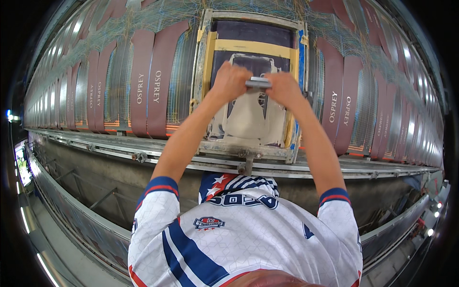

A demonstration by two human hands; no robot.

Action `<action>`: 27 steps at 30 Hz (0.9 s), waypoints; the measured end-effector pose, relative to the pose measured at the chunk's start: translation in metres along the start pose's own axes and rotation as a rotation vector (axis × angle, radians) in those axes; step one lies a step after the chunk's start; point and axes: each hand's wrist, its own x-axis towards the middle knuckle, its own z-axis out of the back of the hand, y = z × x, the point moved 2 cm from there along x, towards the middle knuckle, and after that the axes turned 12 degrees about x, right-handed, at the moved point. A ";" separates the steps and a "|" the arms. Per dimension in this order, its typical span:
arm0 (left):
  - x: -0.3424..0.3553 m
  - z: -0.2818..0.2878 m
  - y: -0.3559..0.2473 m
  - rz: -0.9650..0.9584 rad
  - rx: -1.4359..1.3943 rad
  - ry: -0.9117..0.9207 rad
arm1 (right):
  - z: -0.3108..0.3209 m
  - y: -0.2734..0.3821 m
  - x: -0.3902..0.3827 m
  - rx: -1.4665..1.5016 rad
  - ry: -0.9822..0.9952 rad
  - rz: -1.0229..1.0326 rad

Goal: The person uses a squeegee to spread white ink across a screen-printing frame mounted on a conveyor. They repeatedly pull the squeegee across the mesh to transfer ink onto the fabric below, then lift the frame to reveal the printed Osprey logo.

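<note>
Both hands grip a grey squeegee (pixel 258 82), my left hand (pixel 231 82) on one end and my right hand (pixel 285 89) on the other. My fingers are closed around it, and only its middle shows between them. It stands over the dark mesh of a printing screen (pixel 280 37), about halfway along. Pale beige ink (pixel 246 122) is spread over the mesh on the side near me, with a thinner smear beyond my hands. Around the mesh runs a worn screen frame (pixel 203 62) with yellow and blue tape on its edges.
On both sides along the long printing table, maroon cut panels (pixel 142 81) with pale lettering lie in rows. Loose threads (pixel 110 36) tangle across the table's far part. A metal rail (pixel 95 138) edges the near side, with a clamp (pixel 245 165) at the screen frame.
</note>
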 end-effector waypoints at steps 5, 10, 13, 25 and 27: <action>0.075 -0.012 0.044 0.028 -0.013 0.118 | 0.035 -0.034 0.074 0.129 0.103 -0.138; 0.077 -0.025 0.051 0.051 -0.082 0.112 | 0.030 -0.036 0.077 0.170 0.115 -0.205; 0.066 -0.025 0.043 0.036 -0.074 0.026 | 0.023 -0.033 0.067 0.152 0.026 -0.171; -0.136 -0.002 -0.071 0.023 -0.056 -0.069 | -0.048 0.032 -0.113 0.389 -0.092 -0.019; -0.134 0.001 -0.071 0.031 -0.066 -0.110 | -0.024 -0.004 -0.115 0.367 -0.422 -0.167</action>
